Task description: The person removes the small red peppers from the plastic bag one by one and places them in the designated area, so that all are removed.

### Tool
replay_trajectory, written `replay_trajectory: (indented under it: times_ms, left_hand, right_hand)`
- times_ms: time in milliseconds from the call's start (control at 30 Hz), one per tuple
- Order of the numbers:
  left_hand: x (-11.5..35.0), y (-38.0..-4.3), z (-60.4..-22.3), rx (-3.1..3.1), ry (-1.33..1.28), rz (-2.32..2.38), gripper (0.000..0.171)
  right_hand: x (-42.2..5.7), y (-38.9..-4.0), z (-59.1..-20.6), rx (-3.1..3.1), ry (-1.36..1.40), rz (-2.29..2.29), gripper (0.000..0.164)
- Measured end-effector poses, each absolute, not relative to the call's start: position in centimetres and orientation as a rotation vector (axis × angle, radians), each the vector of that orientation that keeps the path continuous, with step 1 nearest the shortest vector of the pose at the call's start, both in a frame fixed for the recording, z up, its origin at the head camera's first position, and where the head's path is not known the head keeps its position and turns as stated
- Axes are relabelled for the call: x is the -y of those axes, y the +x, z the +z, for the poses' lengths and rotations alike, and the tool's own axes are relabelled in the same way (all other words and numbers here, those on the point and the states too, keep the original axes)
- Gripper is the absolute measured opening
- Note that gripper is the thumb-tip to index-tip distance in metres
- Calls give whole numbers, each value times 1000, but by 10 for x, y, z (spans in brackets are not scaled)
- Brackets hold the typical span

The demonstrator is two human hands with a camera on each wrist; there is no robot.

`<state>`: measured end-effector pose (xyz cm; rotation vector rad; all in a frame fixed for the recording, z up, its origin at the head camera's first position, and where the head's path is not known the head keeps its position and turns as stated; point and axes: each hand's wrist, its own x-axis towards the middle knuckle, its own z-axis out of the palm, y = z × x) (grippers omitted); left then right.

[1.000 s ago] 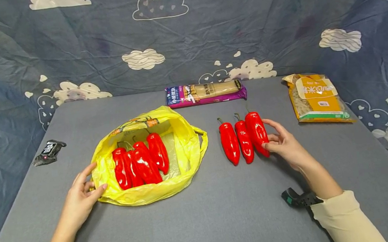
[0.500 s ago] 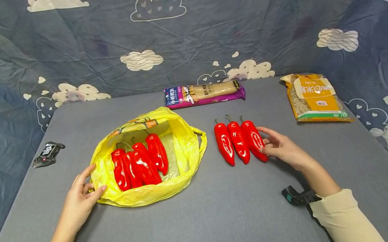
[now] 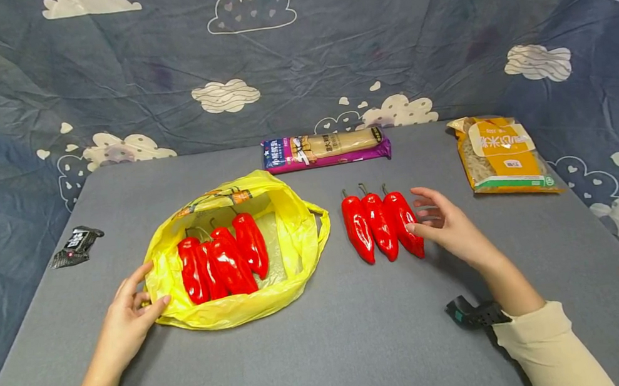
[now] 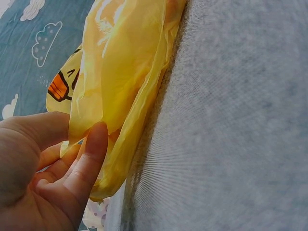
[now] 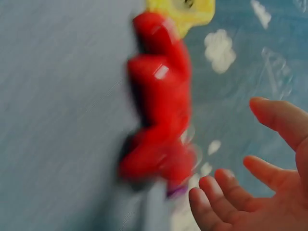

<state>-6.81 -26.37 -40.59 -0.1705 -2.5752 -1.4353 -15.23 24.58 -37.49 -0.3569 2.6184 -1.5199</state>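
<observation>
The controlling relation is set between the right hand point(image 3: 452, 228) and the rightmost red pepper point(image 3: 400, 210) of a row of three on the surface point(image 3: 326, 355). This pepper is located directly to the left of the right fingers point(image 5: 264, 174), with the thumb tip seen against its right edge in the head view. Whether contact is made there cannot be determined. The fingers are spread wide and nothing is held in them; in the right wrist view, a gap is shown between them and the blurred peppers.

The long axis of the pepper is directed away from the person: the stem is placed at the far end and inclined to the left, and the tip is pointed toward the near side. Its flank is therefore presented to the fingers, and a grasp across the width is judged better suited than one along the length. On the opposite flank, little finger clearance is judged to be provided, as the middle pepper point(image 3: 381, 226) is positioned just beside it.

The right hand is the nearer. The left hand point(image 3: 129, 312) is located well apart, beyond the yellow bag point(image 3: 231, 314), whose left edge is pinched by its fingers. Four peppers point(image 3: 232, 264) are contained in the bag.
</observation>
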Motion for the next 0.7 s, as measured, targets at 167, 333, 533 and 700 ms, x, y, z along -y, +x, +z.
replay_trajectory:
  times_ms: [167, 333, 533, 700]
  left_hand:
    - [263, -68, -406, 2575, -160, -1446, 63]
    - [263, -66, -405, 2580, -151, -1457, 63]
    - [262, -65, -404, 2592, -143, -1452, 64]
    - [262, -65, -403, 2592, -147, -1457, 64]
  right_hand:
    - [-209, -147, -351, -2609, -558, -1654, 63]
    - [-152, -135, -325, -2445, -777, -1777, 63]
    - [-90, -128, -315, -2304, -980, -1712, 61]
    - [-55, -134, -333, -2196, -1019, -1662, 62]
